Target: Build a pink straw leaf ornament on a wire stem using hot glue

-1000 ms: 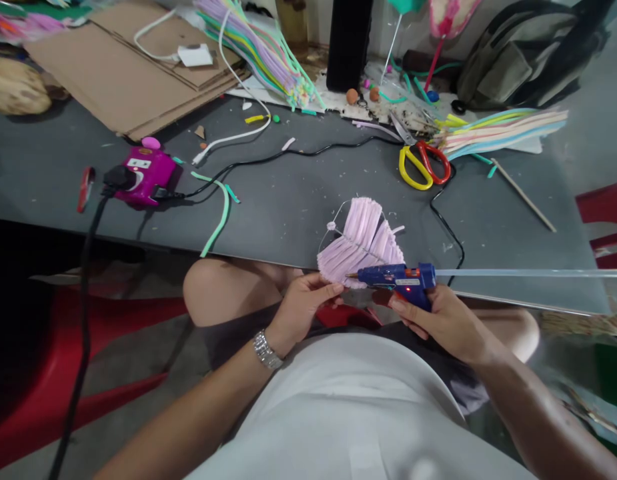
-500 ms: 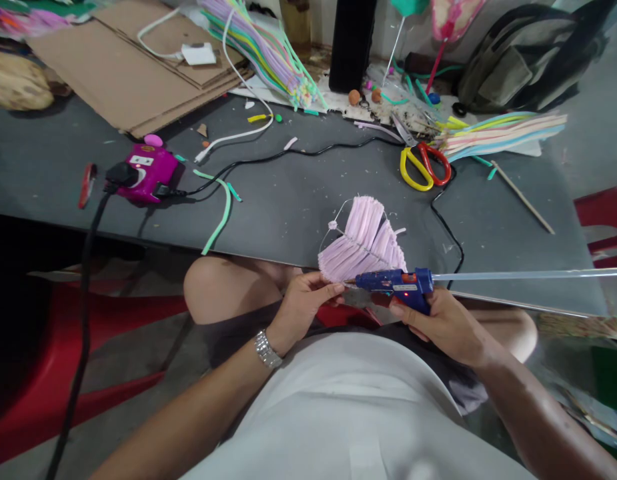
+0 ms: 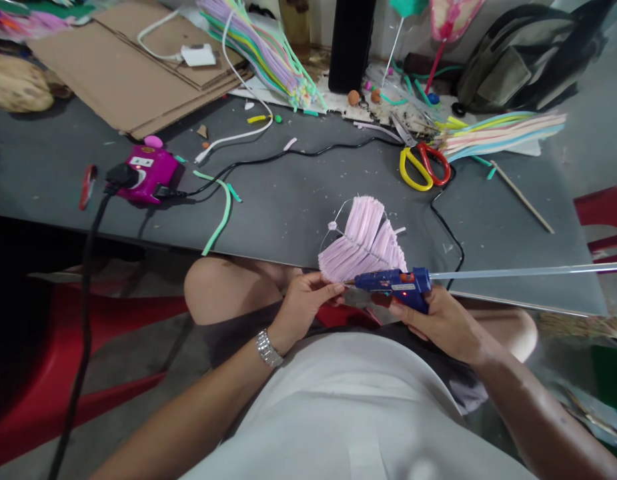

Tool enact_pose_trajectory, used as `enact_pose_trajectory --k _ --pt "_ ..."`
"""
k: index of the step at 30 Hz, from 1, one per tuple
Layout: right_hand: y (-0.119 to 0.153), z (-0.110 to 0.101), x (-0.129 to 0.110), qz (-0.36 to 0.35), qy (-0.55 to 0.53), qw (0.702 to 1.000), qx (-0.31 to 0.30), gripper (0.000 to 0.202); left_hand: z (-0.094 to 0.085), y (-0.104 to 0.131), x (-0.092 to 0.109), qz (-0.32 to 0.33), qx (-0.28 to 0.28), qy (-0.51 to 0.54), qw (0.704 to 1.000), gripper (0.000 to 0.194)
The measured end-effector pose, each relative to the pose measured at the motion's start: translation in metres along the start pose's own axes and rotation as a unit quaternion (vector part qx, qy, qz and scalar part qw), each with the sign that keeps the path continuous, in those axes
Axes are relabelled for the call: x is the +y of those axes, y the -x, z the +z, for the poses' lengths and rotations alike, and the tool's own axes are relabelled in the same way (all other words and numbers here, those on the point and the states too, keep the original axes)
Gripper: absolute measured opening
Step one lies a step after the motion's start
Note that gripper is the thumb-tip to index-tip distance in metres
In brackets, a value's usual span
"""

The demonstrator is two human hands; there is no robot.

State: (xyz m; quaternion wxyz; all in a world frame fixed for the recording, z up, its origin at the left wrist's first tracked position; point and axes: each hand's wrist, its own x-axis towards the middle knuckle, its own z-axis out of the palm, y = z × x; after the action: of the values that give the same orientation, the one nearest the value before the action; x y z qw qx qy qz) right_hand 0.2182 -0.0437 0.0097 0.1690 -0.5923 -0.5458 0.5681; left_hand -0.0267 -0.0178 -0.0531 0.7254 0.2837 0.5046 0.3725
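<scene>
A lilac leaf-shaped craft piece (image 3: 361,240), made of pleated strips on a wire frame, rests over the table's front edge. My left hand (image 3: 308,300) pinches its lower left edge between thumb and fingers. In my right hand (image 3: 445,323) is a blue hot glue gun (image 3: 395,281), its small light glowing red. The gun's nozzle points left and sits at the craft piece's lower edge, beside my left fingertips. From the gun's back a long clear glue stick (image 3: 528,271) sticks out to the right.
Scissors (image 3: 424,167) with yellow and red handles lie behind the craft piece. A purple power socket (image 3: 148,172) stands at left, with a black cord across the table (image 3: 298,213). Cardboard (image 3: 113,80), bundles of coloured strips (image 3: 268,53) and a backpack (image 3: 523,67) are at the back.
The glue gun's back end and glue stick have shifted very slightly left and up. Both hands keep their grip, and the craft piece stays in place.
</scene>
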Motion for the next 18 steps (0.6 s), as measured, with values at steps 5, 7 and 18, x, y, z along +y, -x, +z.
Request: enact_pose_trajectory --k 5,7,18 --pt "-0.0006 0.0006 -0.0005 0.003 -0.017 1.000 -0.006 0.036 0.0011 -0.0002 0.0017 -0.005 -0.002 0.002 1.000 0.040" --pt "-0.0008 0.0005 -0.0017 0.003 -0.018 1.000 -0.010 0.035 0.0013 0.0002 0.0027 -0.002 -0.004 -0.001 1.000 0.040" --pt "0.0000 0.0030 -0.0030 -0.009 -0.020 1.000 0.022 0.032 0.0011 0.0010 0.0022 0.002 -0.005 -0.016 1.000 0.039"
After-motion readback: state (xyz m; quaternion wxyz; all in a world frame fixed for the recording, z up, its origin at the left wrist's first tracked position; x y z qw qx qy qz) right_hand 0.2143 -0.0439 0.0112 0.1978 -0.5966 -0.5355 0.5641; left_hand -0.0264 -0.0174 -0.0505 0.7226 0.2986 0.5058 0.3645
